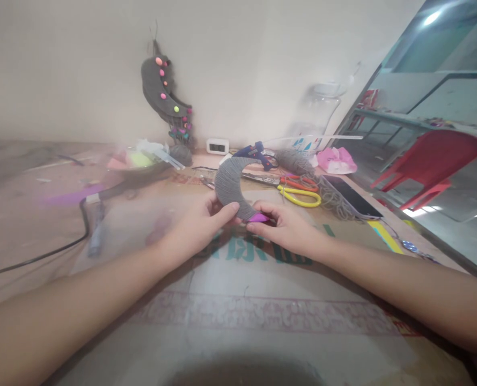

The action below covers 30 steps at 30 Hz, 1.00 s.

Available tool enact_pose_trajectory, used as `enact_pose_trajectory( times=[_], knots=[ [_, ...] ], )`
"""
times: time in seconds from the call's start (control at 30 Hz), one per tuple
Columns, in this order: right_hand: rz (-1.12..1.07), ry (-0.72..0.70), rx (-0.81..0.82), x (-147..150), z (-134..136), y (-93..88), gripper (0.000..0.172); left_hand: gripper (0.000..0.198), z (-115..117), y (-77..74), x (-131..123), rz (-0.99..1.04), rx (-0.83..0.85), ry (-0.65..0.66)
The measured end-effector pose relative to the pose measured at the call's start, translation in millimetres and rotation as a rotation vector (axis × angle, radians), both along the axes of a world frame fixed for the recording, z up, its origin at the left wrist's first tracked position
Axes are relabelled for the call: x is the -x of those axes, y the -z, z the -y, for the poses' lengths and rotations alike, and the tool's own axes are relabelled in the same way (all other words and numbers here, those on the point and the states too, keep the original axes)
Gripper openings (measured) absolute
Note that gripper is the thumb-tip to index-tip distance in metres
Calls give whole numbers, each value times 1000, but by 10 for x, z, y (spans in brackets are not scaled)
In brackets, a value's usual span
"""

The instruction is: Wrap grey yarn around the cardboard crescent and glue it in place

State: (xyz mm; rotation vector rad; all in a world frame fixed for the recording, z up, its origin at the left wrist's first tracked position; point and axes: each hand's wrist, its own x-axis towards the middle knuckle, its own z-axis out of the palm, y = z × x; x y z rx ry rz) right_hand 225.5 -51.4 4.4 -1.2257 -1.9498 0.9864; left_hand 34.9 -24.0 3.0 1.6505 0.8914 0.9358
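Note:
Between my two hands is a crescent moon shape [230, 182] wound with grey yarn, its lower tip showing bare purple [258, 217]. My left hand [218, 214] is closed on the moon's lower left side, thumb across the front. At the purple tip, the fingers and thumb of my right hand [276, 221] pinch the end. Behind the moon lie scissors with yellow and red-orange handles [300, 197]. Loose grey yarn [337, 198] trails beside them from a grey ball [295, 161]. A dark blue glue gun [258, 154] stands behind the moon's upper tip.
A finished-looking grey moon with coloured pompoms [153, 88] hangs on the wall. A small white clock [218, 145], a clear jar [318, 115] and a phone [351, 196] surround the work area. Cardboard [238, 316] covers the table; a black cable [86, 220] runs left. A red chair [435, 161] stands beyond.

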Motion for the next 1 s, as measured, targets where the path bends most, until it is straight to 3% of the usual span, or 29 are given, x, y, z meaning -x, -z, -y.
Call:
enact_pose_trajectory(
  times=[0.7,0.9,1.0],
  knots=[
    [71,18,-58,-9,9,11,11,21,22,-5,2,-62,14,22],
    [113,41,-154,-28,11,8,41,26,15,-8,13,-48,63,3],
    [52,68,-154,-61,-15,-1,31,26,18,-14,18,-55,60,-17]
  ],
)
